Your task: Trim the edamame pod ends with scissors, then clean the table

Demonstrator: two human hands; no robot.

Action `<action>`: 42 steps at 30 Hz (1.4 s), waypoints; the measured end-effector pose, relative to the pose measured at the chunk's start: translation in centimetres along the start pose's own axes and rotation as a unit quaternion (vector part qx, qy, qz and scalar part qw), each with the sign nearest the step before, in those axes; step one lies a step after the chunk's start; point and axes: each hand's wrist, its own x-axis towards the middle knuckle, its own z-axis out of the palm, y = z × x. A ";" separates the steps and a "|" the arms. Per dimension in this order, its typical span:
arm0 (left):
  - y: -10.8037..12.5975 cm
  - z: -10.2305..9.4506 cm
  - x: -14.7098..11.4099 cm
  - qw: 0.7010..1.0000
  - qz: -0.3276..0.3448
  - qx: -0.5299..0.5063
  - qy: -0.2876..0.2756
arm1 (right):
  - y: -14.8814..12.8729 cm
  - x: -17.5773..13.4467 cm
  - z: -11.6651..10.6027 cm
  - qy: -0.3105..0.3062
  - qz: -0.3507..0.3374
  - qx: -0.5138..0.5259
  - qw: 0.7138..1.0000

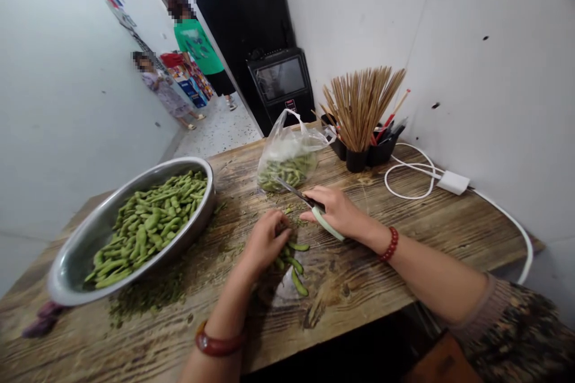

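Note:
My right hand (336, 209) is closed around scissors (318, 206) with dark blades and pale green handles. Their blades point up and left, the tip in front of the clear plastic bag (287, 155) that holds green edamame pods. To the left, my left hand (268, 242) curls its fingers, closed, over edamame pods (296, 281) on the wooden table. Several pods stick out beneath and beside its palm; the fingertips are partly hidden. A big oval metal basin (58, 278) heaped with edamame pods (153, 227) stands left of both hands.
Green trimmings (153, 296) litter the table (359, 305) beside the basin. Behind my right hand stand wooden skewers (363, 108) in a black holder (357, 160). A white cable with an adapter (453, 182) lies at right. Two people stand beyond the doorway.

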 end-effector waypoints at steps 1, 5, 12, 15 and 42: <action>-0.1 0.0 -0.1 0.997 -0.035 -0.071 0.026 | -0.1 0.0 0.0 0.002 0.001 0.005 1.000; -0.1 -0.4 -0.7 0.930 -0.145 -0.320 0.108 | -0.3 -0.1 0.0 0.005 0.007 0.004 1.000; 0.6 -0.6 -1.1 0.877 -0.193 -0.429 0.094 | -0.8 -0.5 0.3 -0.045 -0.006 0.015 0.999; 0.8 -0.6 -1.1 0.862 -0.178 -0.467 0.088 | -0.8 -0.5 0.3 -0.062 -0.007 0.014 0.998; 0.5 0.0 -1.1 0.876 -0.157 -0.439 0.122 | -1.5 -1.2 0.8 -0.141 -0.014 0.002 0.990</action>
